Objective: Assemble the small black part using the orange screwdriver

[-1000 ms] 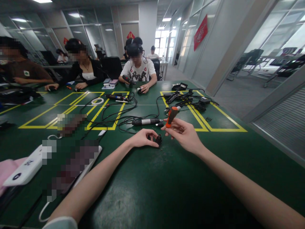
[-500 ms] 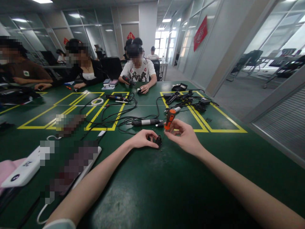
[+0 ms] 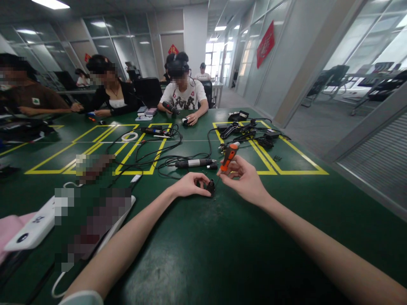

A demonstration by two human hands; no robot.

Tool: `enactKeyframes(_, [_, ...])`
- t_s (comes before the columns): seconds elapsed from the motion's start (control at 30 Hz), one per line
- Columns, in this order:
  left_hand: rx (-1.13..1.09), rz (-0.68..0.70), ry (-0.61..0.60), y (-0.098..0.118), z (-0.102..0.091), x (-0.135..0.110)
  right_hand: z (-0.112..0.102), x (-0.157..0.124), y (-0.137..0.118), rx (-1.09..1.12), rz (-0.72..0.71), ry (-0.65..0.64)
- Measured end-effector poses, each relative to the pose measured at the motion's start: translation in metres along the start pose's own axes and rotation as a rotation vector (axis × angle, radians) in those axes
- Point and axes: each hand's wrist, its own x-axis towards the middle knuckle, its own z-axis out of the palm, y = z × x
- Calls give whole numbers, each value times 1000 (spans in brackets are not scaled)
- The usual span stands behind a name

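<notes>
My left hand [image 3: 193,184] has thumb and fingers closed on a small black part [image 3: 211,185] with a round, tube-like top, which rests on the green table [image 3: 190,237]. A screwdriver [image 3: 229,157] with an orange and dark grey handle is held in my right hand [image 3: 243,175]. My fingers pinch it at the lower end of the handle, and it leans to the right at the top. Its thin shaft points down and left, beside the black part; whether the tip touches it I cannot tell.
Behind my hands lies a black and silver pen-shaped power tool [image 3: 193,163] with its cable. Black parts and cables [image 3: 248,132] are heaped at the back right. Power strips [image 3: 34,220] lie at the left. Across the table a person [image 3: 184,91] holds a dark tool.
The screwdriver's handle has tilted further to the right in my right hand. My left hand and the black part stay in place. At the far left, a co-worker's hand has shifted.
</notes>
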Motion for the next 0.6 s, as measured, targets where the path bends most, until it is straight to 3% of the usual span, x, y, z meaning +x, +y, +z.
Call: enactKeyframes(0.6, [-11, -4, 6, 0, 0, 0, 4, -3, -3, 142, 135, -100])
